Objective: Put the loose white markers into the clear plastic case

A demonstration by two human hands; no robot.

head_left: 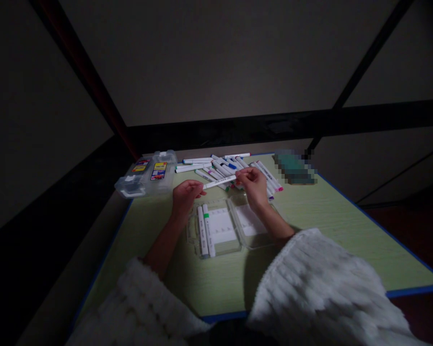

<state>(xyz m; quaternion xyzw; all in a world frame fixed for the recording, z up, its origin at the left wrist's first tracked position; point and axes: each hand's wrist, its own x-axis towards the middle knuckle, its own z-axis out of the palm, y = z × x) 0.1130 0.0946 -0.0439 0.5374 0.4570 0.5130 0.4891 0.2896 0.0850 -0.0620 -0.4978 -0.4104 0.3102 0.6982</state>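
A white marker [219, 182] is held level between my two hands, above the near edge of the marker pile. My left hand [186, 198] pinches its left end, and my right hand [253, 185] grips its right end. Below them an opened clear plastic case [242, 244] lies flat on the table. Two white markers [206, 230] lie side by side in its left half, one with a green band. White paper with small print shows in both halves. My right hand and forearm hide part of the case's right half.
Behind my hands lies a loose pile of white markers [223, 168] with coloured ends. A closed clear case [147, 175] with bright labels sits at the back left. A blurred-out greenish flat object [295, 167] lies at the back right. The light green table [332, 250] has a blue edge.
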